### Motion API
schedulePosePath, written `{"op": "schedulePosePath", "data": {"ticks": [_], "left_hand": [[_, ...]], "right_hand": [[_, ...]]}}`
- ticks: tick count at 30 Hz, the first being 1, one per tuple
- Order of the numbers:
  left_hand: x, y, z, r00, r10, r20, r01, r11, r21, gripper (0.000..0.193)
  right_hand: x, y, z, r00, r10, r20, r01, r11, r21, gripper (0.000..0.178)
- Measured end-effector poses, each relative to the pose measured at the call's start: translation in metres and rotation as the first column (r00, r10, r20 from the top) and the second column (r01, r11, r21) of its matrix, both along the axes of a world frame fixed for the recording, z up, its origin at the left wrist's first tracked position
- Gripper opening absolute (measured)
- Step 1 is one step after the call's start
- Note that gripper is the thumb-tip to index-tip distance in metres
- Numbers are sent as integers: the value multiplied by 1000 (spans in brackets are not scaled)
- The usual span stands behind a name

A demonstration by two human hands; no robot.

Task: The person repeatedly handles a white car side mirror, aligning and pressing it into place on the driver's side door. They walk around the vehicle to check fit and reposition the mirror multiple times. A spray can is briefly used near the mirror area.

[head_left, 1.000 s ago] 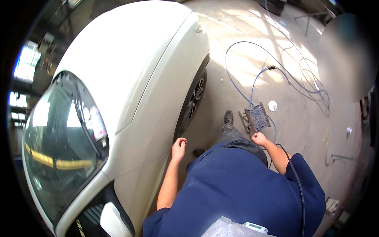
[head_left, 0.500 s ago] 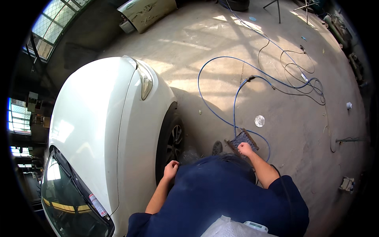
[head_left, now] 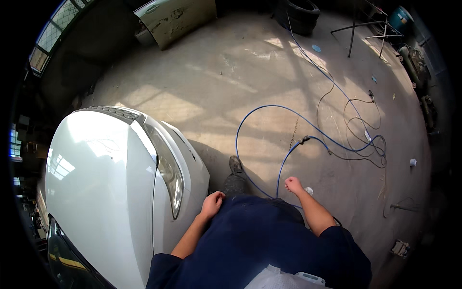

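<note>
Hands (head_left: 211, 205) farther forward, right of glossy, rounded car (head_left: 98, 188)

Car (head_left: 101, 192), tyres (head_left: 299, 19) and detached door (head_left: 180, 19) show a workshop.

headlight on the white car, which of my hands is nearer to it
Left. Your left hand is a little to the right of the headlight in the picture; your right hand is much farther right.

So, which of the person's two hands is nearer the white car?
The left hand: it is on the same side as the white car, whereas the right hand is out toward the blue hose.
</note>
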State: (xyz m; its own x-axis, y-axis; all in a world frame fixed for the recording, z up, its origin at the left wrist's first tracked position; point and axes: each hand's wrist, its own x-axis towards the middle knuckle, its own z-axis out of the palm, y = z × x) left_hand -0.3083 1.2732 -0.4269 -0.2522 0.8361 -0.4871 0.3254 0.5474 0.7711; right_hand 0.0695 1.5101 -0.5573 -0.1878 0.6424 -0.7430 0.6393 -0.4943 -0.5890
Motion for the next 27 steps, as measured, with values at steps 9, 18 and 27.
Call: {"op": "schedulePosePath", "data": {"ticks": [9, 18, 27], "left_hand": [[-222, 378, 67, 970, -116, -213, 154, 973, 174, 16], [-426, 558, -24, 962, -29, -272, -41, 968, -247, 28], [-560, 563, -80, 897, 360, -257, -432, 590, -682, 26]], "right_hand": [[-53, 170, -6, 974, -191, 122, 203, 975, -94, 8], [-219, 509, -81, 401, 841, 363, -883, 460, -89, 24], [-649, 993, 40, 980, 164, -116, -120, 941, 317, 14]]}}
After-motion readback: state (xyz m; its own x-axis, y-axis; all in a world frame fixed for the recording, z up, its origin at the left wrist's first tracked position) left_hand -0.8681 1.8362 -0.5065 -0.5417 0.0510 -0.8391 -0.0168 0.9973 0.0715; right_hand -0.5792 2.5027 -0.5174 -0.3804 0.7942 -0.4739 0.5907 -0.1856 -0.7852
